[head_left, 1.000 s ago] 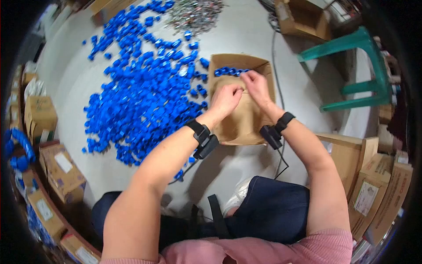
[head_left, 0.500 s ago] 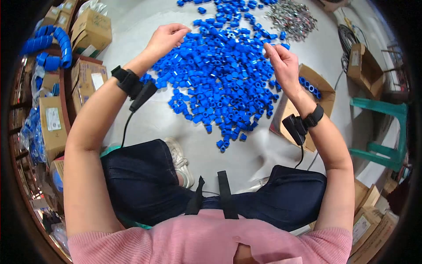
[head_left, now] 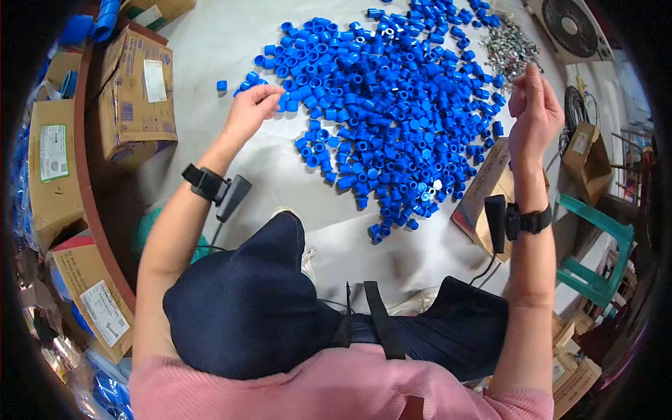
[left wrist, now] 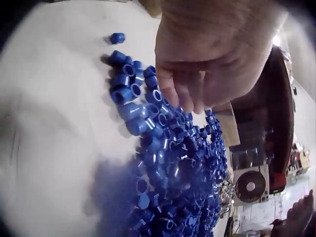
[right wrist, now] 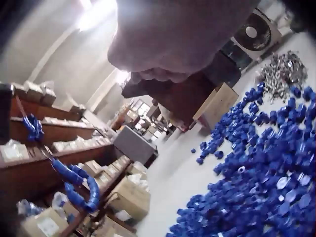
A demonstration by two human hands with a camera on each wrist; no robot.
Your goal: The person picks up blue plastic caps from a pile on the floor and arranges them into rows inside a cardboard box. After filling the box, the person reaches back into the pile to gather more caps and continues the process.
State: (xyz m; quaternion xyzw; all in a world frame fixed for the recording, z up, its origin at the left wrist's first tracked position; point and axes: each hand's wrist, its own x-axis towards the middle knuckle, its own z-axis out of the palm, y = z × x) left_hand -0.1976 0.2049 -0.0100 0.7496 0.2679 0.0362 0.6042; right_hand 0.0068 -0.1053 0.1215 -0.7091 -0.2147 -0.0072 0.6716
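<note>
A large heap of blue pipe fittings (head_left: pixel 392 119), short hollow pieces, lies spread on the floor. My left hand (head_left: pixel 248 115) hovers at the heap's left edge, fingers loosely bent and fingertips overlapping a few fittings in the head view. From the left wrist view, the left fingers (left wrist: pixel 185 101) hang down over the fittings with nothing visible in them. Off to the right, my right hand (head_left: pixel 535 115) is raised with its fingers loosely bent and no object showing. Below that hand stands an open cardboard box (head_left: pixel 483 189), partly hidden by the right forearm; its contents are mostly out of sight.
A pile of small metal parts (head_left: pixel 509 52) lies beyond the heap, near a fan unit (head_left: pixel 568 26). A green plastic stool (head_left: pixel 602 245) and another open carton (head_left: pixel 586 164) stand at the right. Cardboard boxes (head_left: pixel 136 94) and a shelf edge (head_left: pixel 84 154) line the left.
Both hands have come out of the box, where a row of blue fittings sat, and moved apart. The left went to the heap's left edge; the right rose. The head view has turned left.
</note>
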